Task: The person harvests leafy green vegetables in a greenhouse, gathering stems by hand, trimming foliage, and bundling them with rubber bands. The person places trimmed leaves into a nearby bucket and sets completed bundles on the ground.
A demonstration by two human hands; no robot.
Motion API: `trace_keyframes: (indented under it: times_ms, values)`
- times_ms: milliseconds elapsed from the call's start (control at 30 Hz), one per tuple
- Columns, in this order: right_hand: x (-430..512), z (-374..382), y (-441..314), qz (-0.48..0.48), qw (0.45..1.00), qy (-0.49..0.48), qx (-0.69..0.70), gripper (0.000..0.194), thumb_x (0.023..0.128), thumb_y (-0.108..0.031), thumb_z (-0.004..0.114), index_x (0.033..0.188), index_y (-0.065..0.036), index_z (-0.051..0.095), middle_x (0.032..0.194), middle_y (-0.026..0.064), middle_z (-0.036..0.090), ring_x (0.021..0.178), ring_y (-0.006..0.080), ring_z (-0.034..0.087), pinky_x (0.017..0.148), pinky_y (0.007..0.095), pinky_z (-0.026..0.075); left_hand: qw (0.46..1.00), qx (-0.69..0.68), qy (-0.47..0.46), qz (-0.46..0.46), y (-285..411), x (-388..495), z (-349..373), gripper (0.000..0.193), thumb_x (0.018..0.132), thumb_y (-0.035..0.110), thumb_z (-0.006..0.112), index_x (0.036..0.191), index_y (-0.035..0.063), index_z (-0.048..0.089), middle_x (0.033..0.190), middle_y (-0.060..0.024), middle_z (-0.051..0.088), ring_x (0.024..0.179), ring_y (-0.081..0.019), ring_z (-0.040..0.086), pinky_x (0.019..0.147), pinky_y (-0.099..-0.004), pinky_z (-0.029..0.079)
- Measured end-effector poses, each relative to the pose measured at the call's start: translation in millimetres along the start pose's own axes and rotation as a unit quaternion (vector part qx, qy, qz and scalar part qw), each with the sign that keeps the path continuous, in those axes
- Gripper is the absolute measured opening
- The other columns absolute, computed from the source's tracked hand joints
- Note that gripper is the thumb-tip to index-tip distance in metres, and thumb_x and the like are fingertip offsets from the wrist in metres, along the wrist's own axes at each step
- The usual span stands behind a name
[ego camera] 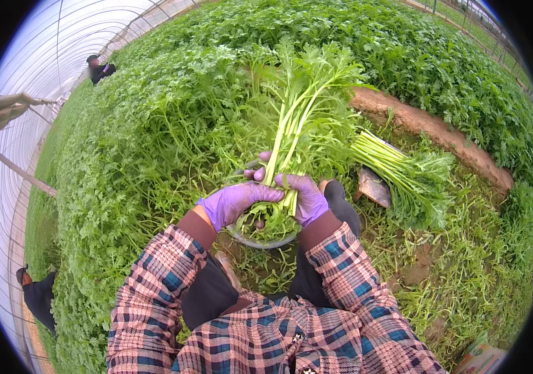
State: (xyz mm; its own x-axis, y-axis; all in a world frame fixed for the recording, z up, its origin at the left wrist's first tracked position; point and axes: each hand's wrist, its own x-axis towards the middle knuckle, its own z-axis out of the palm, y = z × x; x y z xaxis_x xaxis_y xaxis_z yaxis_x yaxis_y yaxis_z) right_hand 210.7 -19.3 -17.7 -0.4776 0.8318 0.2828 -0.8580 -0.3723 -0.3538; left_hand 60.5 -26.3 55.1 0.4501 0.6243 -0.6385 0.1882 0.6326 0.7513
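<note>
Purple gloves cover both of my hands, which meet in front of my lap. Between them is a bunch of leafy greens (289, 121), apparently garland chrysanthemum, with pale stems towards me and lobed leaves pointing away. My left hand (240, 202) grips the lower stems from the left, its thumb across them. On the other side, my right hand (307, 195) closes around the stem ends. Beneath the hands, a clear basin (266, 244) holds leaf scraps. A neat bundle of cut greens (388, 163) lies to the right, partly over a flat grey-brown slab (373, 188).
Dense standing greens (154, 112) fill the left and far side under a plastic tunnel (18, 79). A bare soil ridge (434, 126) curves at right. Trampled scraps (462, 262) cover the ground there. One person (100, 69) is far left, another (41, 297) lower left. A printed package (480, 357) lies lower right.
</note>
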Motion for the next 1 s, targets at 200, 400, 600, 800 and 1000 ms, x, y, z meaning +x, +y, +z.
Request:
trace_keyframes:
  times_ms: [200, 400, 600, 800, 1000]
  values:
    - [3, -8, -3, -0.03, 0.996, 0.077, -0.033, 0.041, 0.086, -0.008, 0.057, 0.124, 0.004, 0.047, 0.09, 0.0159, 0.063, 0.09, 0.0326, 0.065, 0.082, 0.0453, 0.056, 0.984, -0.101, 0.061, 0.134, -32, -2, 16, 0.062, 0.084, 0.013, 0.073, 0.135, 0.012, 0.038, 0.093, -0.0053, 0.063, 0.071, -0.0154, 0.066, 0.039, -0.0202, 0.045]
    - [2, -20, -4, -0.044, 0.996, 0.082, -0.003, 0.052, 0.088, -0.01, 0.059, 0.135, 0.001, 0.04, 0.096, 0.0107, 0.056, 0.088, 0.025, 0.06, 0.095, 0.0458, 0.049, 0.96, -0.175, 0.07, 0.208, -57, -3, 21, 0.04, 0.091, 0.02, 0.065, 0.121, -0.0005, 0.049, 0.085, -0.0047, 0.063, 0.058, -0.011, 0.062, 0.039, -0.0174, 0.038]
    - [0, -26, -17, -0.063, 0.989, 0.128, -0.046, 0.053, 0.087, -0.012, 0.061, 0.135, 0.0, 0.041, 0.095, 0.0096, 0.055, 0.084, 0.023, 0.058, 0.094, 0.0447, 0.048, 0.941, -0.085, 0.247, 0.215, -67, 17, -31, 0.031, 0.094, 0.023, 0.062, 0.112, -0.0012, 0.055, 0.076, -0.0022, 0.06, 0.054, -0.0073, 0.056, 0.041, -0.0182, 0.036]
    - [-3, -18, -20, -0.058, 0.985, 0.148, -0.068, 0.054, 0.087, -0.011, 0.063, 0.135, 0.001, 0.042, 0.095, 0.011, 0.055, 0.083, 0.0237, 0.057, 0.089, 0.0428, 0.049, 0.885, 0.382, 0.264, 0.05, -108, 76, -108, 0.08, 0.086, 0.041, 0.068, 0.142, -0.0045, 0.035, 0.139, -0.0254, 0.047, 0.13, -0.0363, 0.045, 0.107, -0.0389, 0.037]
    - [-5, -7, -23, -0.04, 0.977, 0.177, -0.115, 0.058, 0.084, -0.011, 0.063, 0.136, -0.001, 0.039, 0.095, 0.0107, 0.054, 0.082, 0.0224, 0.056, 0.085, 0.0388, 0.048, 0.838, 0.162, 0.521, 0.019, -250, 84, -164, 0.063, 0.084, 0.034, 0.068, 0.128, -0.0069, 0.048, 0.123, -0.0313, 0.056, 0.113, -0.0398, 0.056, 0.095, -0.0402, 0.044]
